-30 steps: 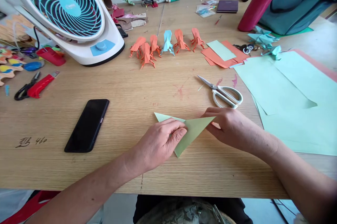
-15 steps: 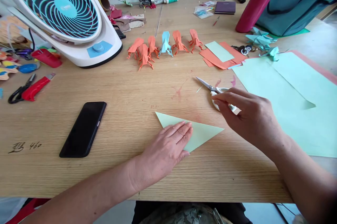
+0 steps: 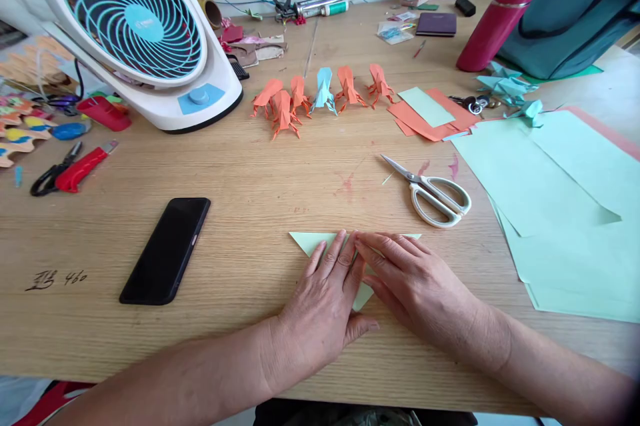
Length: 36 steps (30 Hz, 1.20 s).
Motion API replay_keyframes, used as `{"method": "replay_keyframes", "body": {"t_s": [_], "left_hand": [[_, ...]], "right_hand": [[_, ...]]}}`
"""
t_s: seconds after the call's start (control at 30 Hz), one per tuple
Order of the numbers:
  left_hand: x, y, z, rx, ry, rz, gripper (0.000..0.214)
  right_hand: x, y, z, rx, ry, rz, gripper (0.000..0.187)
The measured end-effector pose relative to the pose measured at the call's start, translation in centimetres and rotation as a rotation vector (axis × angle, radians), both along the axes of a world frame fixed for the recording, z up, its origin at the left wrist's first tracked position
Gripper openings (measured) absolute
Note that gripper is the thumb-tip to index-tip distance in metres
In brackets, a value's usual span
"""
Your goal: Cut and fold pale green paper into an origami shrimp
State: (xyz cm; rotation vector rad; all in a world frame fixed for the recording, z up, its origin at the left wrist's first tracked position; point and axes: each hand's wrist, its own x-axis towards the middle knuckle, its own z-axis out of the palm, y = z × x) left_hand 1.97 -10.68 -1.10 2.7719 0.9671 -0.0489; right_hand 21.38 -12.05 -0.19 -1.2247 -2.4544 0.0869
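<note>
A pale green sheet of paper (image 3: 361, 296), folded into a triangle, lies on the table with its long edge away from me. My left hand (image 3: 323, 299) rests flat on its left and middle part, fingers spread. On the right part lies my right hand (image 3: 423, 283), its fingers stretched along the long edge and their tips touching my left fingers; the thumb is apart from them. Both hands cover most of the paper. White-handled scissors (image 3: 435, 196) lie just beyond my right hand, blades pointing away to the left.
Several orange and blue folded paper insects (image 3: 283, 111) stand farther back. A phone (image 3: 165, 251) lies left, near a red cutter (image 3: 83, 169). A fan (image 3: 165, 33) stands back left. Large green sheets (image 3: 560, 206), orange paper (image 3: 425, 126) and a pink flask (image 3: 500, 23) are at right.
My right hand has moved from beside the scissors down to the paper's long edge. The paper has turned slightly, and the view has shifted a little.
</note>
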Motion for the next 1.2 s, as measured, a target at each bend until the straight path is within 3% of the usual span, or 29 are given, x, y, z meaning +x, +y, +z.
{"method": "replay_keyframes", "body": {"t_s": [0.2, 0.63, 0.8, 1.2], "left_hand": [[0.0, -0.1, -0.3, 0.078, 0.005, 0.003, 0.087], [0.3, -0.3, -0.6, 0.167, 0.070, -0.007, 0.102], [0.0, -0.1, -0.6, 0.133, 0.049, -0.011, 0.097], [0.5, 0.0, 0.5, 0.012, 0.162, 0.004, 0.104]], "right_hand": [[-0.4, -0.6, -1.1, 0.121, -0.074, -0.020, 0.039], [-1.7, -2.1, -1.9, 0.052, -0.175, -0.097, 0.062], [-0.2, -2.3, -2.9, -0.036, -0.139, -0.110, 0.073], [0.8, -2.3, -3.2, 0.003, -0.155, -0.170, 0.072]]}}
